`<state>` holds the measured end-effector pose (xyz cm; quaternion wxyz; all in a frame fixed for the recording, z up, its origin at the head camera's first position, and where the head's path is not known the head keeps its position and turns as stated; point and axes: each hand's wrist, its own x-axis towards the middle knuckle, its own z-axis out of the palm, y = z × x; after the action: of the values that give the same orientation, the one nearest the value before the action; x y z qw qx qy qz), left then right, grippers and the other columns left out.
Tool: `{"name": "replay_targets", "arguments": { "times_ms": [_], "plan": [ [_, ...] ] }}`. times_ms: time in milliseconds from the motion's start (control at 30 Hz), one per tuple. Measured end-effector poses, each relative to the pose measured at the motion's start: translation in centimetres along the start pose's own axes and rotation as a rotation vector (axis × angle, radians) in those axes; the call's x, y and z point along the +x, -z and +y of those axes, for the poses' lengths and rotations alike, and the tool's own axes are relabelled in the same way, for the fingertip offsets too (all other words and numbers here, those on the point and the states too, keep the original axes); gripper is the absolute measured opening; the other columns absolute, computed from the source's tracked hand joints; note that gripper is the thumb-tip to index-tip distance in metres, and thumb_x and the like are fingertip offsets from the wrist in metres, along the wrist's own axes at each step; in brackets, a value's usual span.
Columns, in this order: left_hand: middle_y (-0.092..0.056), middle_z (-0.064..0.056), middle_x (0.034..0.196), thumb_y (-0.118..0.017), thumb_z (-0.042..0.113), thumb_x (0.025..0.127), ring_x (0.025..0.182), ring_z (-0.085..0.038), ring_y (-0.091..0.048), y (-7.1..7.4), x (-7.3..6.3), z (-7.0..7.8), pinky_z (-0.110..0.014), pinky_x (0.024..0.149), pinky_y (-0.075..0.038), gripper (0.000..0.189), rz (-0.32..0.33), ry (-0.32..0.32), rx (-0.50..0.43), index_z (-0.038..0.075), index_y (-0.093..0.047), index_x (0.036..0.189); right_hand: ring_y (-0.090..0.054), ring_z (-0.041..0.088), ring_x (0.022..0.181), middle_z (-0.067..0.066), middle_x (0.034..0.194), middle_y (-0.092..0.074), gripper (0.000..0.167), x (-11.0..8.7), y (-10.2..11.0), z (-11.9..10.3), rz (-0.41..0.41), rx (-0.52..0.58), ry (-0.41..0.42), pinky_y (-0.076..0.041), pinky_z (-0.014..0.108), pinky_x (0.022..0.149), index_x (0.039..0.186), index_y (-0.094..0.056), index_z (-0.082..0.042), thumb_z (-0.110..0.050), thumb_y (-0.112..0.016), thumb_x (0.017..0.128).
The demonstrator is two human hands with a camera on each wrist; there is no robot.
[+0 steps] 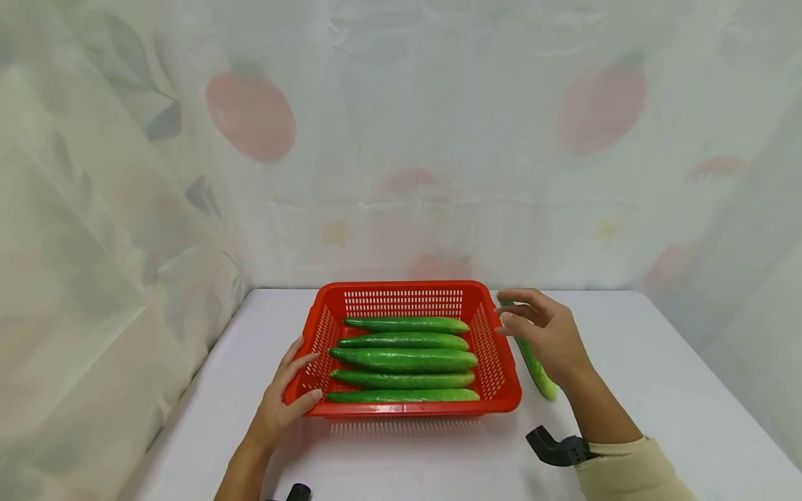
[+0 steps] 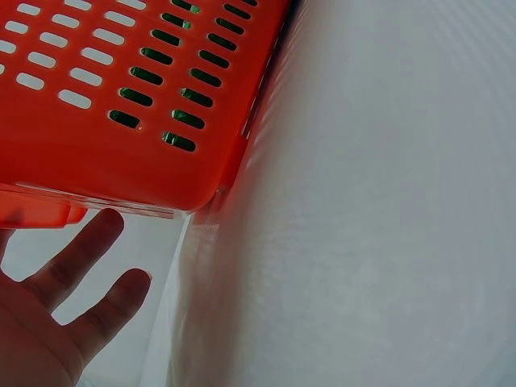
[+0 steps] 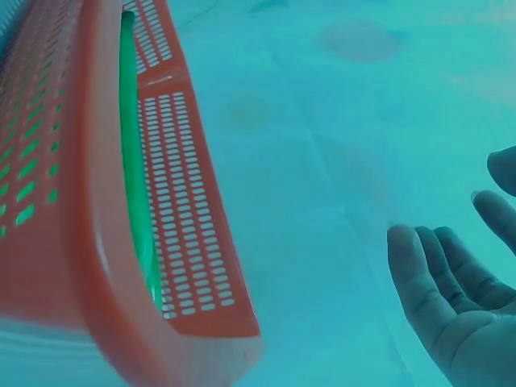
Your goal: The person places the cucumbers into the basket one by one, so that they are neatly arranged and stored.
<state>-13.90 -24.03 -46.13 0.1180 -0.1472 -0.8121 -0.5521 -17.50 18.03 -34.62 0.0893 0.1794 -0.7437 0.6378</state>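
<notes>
A red plastic basket with slotted walls holds several green cucumbers lying side by side. My left hand is at the basket's left side, fingers spread around its rim; in the left wrist view, two fingers show close to the red rim, the wall's slots above them. Right of the basket, another cucumber lies on the table, its far part partly behind my right hand. That hand is raised near the right rim with loosely bent fingers, and nothing shows between them in the right wrist view.
The white table extends on both sides of the basket. Behind it hangs a pale sheet printed with faded red fruit, and another sheet stands along the left. A black wrist camera sits at the right sleeve.
</notes>
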Motion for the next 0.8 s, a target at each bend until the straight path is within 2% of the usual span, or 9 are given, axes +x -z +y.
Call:
{"name": "replay_targets", "arguments": {
  "times_ms": [333,500,567,800],
  "plan": [
    [-0.019,0.003,0.157,-0.063,0.010,0.086,0.137,-0.026,-0.025,0.1,0.0,-0.2,-0.021,0.095,-0.035,0.051,-0.002,0.008,0.010,0.011,-0.053,0.136,-0.060,0.024,0.103,0.010,0.117,-0.062,0.032,-1.4,1.8,-0.6,0.145,-0.026,0.108,-0.052,0.027,0.079,0.122,-0.059,0.005,0.005,-0.062,0.090],
    [-0.019,0.002,0.157,-0.063,0.011,0.086,0.137,-0.026,-0.025,0.1,0.0,-0.3,-0.021,0.095,-0.036,0.052,-0.001,0.002,0.007,0.010,-0.053,0.136,-0.059,0.024,0.104,0.011,0.116,-0.062,0.035,-2.1,2.8,-0.2,0.172,0.068,0.172,-0.049,0.025,0.084,0.124,-0.055,0.011,0.010,-0.059,0.089],
    [-0.019,0.002,0.157,-0.064,0.011,0.086,0.137,-0.027,-0.024,0.1,0.0,-0.3,-0.021,0.095,-0.036,0.052,-0.001,0.001,0.003,0.010,-0.053,0.136,-0.059,0.024,0.104,0.010,0.116,-0.063,0.035,-2.3,3.1,0.1,0.178,0.069,0.194,-0.048,0.024,0.084,0.124,-0.053,0.013,0.011,-0.058,0.090],
    [-0.019,0.002,0.157,-0.063,0.010,0.085,0.137,-0.027,-0.024,0.0,0.0,-0.2,-0.021,0.095,-0.036,0.052,0.002,0.000,-0.004,0.010,-0.053,0.136,-0.060,0.022,0.104,0.012,0.116,-0.062,0.034,-3.2,3.6,1.3,0.263,-0.007,0.158,-0.048,0.021,0.083,0.124,-0.056,0.008,0.009,-0.057,0.091]
  ]
}}
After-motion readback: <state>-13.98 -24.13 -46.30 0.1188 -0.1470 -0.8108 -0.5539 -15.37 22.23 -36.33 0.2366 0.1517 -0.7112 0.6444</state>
